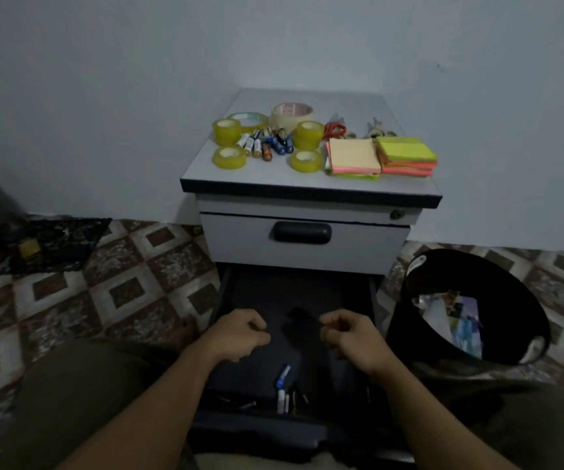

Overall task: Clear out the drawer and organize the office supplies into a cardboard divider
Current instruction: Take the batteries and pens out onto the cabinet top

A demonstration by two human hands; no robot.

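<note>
1. A small grey cabinet [307, 252] stands against a pale wall, seen from above by a person sitting in front of it on a patterned tiled floor [104, 283].
2. Its bottom drawer [273, 293] is pulled out toward the person. The drawer above it is closed.
3. The left hand [239, 334] hovers over the middle of the open drawer. Its fingers [256, 325] are curled together into a loose fist, with nothing visible in them.
4. The right hand [351, 337] hovers beside it, a gap between the two. Its fingers [331, 325] are likewise curled in, with nothing visible in them.
5. A few pens [284, 391] lie near the drawer's front edge, below the hands. Other small dark items beside them are too dim to make out.
6. The cabinet's top surface [307, 100] holds the sorted supplies.
7. Four small yellow tape rolls [229, 157] sit on the left half of the surface, two nearer the front edge and two behind them.
8. A heap of batteries [267, 144] lies between the yellow rolls.
9. A wider clear tape roll [248, 118] and a beige tape roll [292, 113] sit behind the batteries, toward the back edge.
10. Two stacks of coloured sticky notes [353, 157] lie side by side near the front right corner.
11. Red-handled scissors [334, 128] and a second, grey pair [378, 130] lie behind the sticky notes.
12. A black bin [443, 259] stands on the floor to the right of the drawer, with paper scraps [456, 317] inside.
13. A dark cloth [53, 242] lies on the floor at far left.
</note>
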